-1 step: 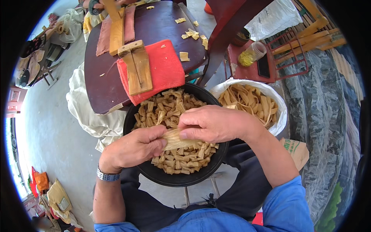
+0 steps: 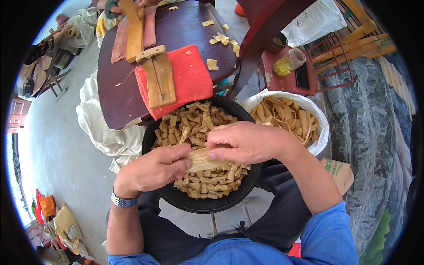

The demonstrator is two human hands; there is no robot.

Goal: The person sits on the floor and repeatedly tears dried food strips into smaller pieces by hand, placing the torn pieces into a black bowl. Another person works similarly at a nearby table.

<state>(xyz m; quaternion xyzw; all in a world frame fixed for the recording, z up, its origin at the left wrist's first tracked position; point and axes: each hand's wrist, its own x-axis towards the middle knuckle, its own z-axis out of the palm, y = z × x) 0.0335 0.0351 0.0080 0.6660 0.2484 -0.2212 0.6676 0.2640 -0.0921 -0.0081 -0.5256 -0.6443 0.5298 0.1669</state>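
Between my two hands is stretched a pale tan, fibrous flat strip (image 2: 202, 160), which looks like dried plant food. My left hand (image 2: 157, 164) pinches its left end between thumb and fingers, and my right hand (image 2: 247, 142) grips the other end. Both are held above a round black tub (image 2: 198, 208) filled with many short knotted tan pieces (image 2: 216, 182). Just right of the tub, a white sack (image 2: 324, 132) holds long flat brownish strips (image 2: 282, 114). A wooden block tool (image 2: 160, 84) rests on a folded red cloth (image 2: 192, 73) beyond the tub.
A dark round-edged table (image 2: 176, 26) carries loose pale scraps (image 2: 219, 39) and a wooden board (image 2: 134, 39) on a pink cloth. Another person's hand (image 2: 148, 2) shows at its far edge. On a red stool at right are a clear jar (image 2: 289, 62) and a phone (image 2: 302, 77).
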